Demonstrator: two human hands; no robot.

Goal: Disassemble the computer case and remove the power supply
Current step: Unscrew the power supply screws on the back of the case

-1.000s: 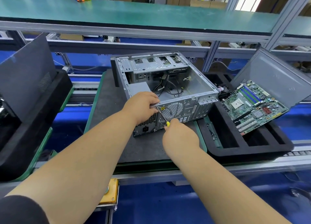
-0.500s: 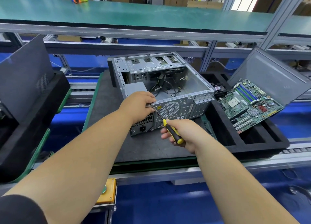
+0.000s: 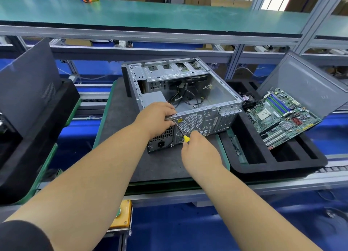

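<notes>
- Computer case (image 3: 190, 92) lies on its side on the dark mat (image 3: 116, 137), open side up, rear panel toward me; motherboard bay inside is bare metal, only loose cables (image 3: 185, 98) left in it.
- Foam tray (image 3: 282, 162) just right of the case: slotted; motherboard (image 3: 282, 115) sits propped in it, tilted up, with a grey panel (image 3: 305, 84) leaning behind it. Small parts in the tray's near-left slot, too small to tell what.
- Second black tray (image 3: 37, 122) on the left with a dark panel (image 3: 28, 81) standing in it; rest of its contents hidden.
- Power supply (image 3: 162, 137) still in the case's near-left corner, socket and vent grille facing me. Not out yet.
- My left hand (image 3: 156, 116) grips the top rear edge of the case over the supply, fingers curled over the lip, bracing it.
- My right hand (image 3: 197, 147) is clenched round the screwdriver (image 3: 180, 130); only the yellow handle end shows above my fist.
- Change: half a second ago my palm was rolled open-side-up with the whole handle showing; now the wrist has rolled back over it. Tip has stayed on the same screw at the panel's upper left, by my left fingers.
- Read: I'm mid-turn on a supply mounting screw, regripping between twists. Can't tell how far the screw is backed out.
</notes>
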